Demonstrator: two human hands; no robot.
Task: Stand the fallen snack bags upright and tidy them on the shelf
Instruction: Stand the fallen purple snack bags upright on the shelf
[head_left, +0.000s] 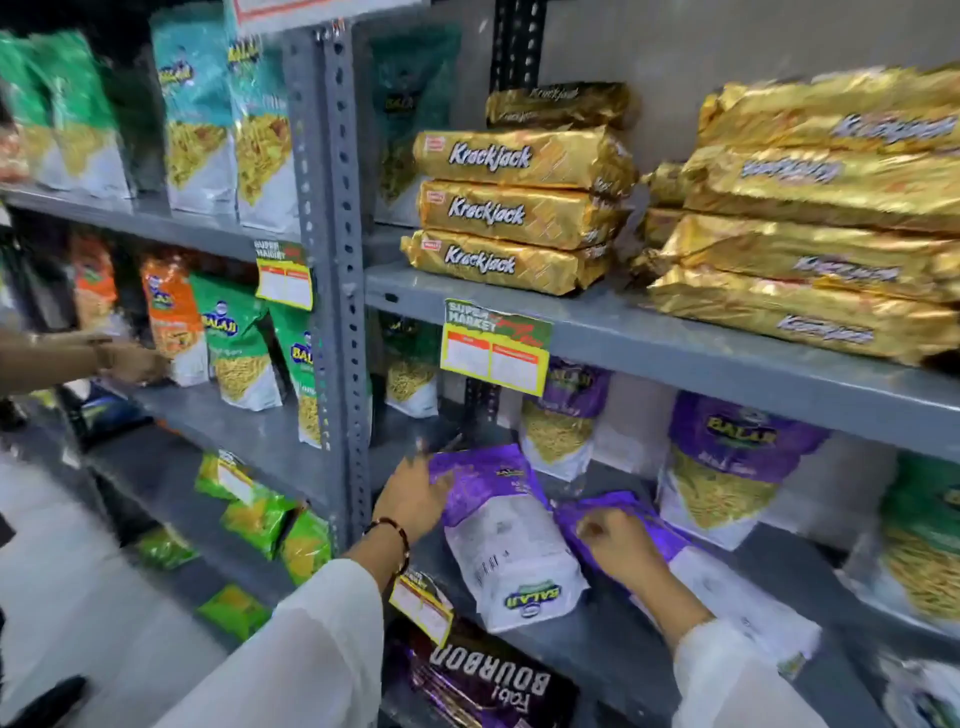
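White sleeves fill the bottom of my view, and both hands are on the fallen purple snack bags. My left hand (413, 496) rests at the purple end of the first fallen bag (501, 535), fingers spread against its edge, not clamped. That bag lies flat on the grey shelf (597, 639), logo end pointing to six o'clock. At three o'clock from it, my right hand (621, 548) presses down on the second fallen bag (727, 587), fingers curled; whether they pinch the film I cannot tell. Two upright purple bags (727, 467) stand behind, at one o'clock. Risk now: the film looks slippery, so a loose lift could let a bag slide off the front lip toward the Bourbon packs (488, 686). Swinging either bag up carelessly could also topple the standing ones behind.
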